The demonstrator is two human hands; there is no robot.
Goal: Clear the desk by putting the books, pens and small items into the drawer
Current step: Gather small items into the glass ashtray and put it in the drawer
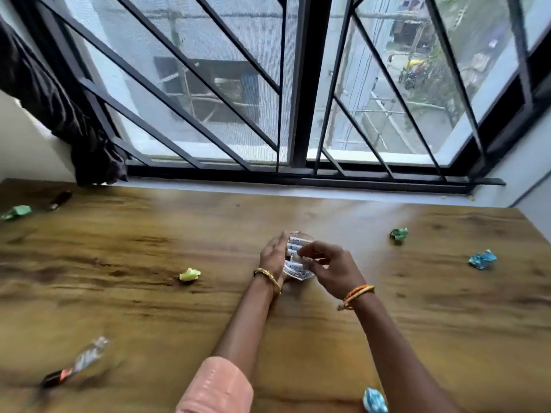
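- Both hands meet over the middle of the wooden desk (298,338), around a clear plastic packet (298,265) with white and blue printing that stands between them.
- The left hand (272,257) sits against the packet's left side, fingers fairly straight and pointing away from the person; it touches the packet, but whether the thumb wraps round it cannot be told.
- The right hand (331,265) has its fingers curled in at the packet's right edge, pinching the plastic near the top.
- A gold bangle (268,278) circles the left wrist, and a pink sleeve (214,389) is pushed up on that forearm; orange thread bands (356,296) circle the right wrist.
- Just left of the hands lies a crumpled yellow-green paper ball (190,274).
- Well to the left and beyond the hands, near the desk's far edge, are a crumpled green wrapper (16,212) and a small dark object (59,200), too blurred to name.
- Left of the forearms, nearer the person, lies a blurred pen-like item (74,363) with a dark end and a clear end.
- To the right of the hands and slightly farther off sits a crumpled green paper ball (399,234); farther right again is a crumpled blue paper ball (482,259).
- Another blue crumpled piece (375,400) lies beside the right forearm, at the near edge of the view.
- Beyond the hands, a barred window (298,84) runs along the desk's far side, with a dark cloth (59,108) hanging at its left.
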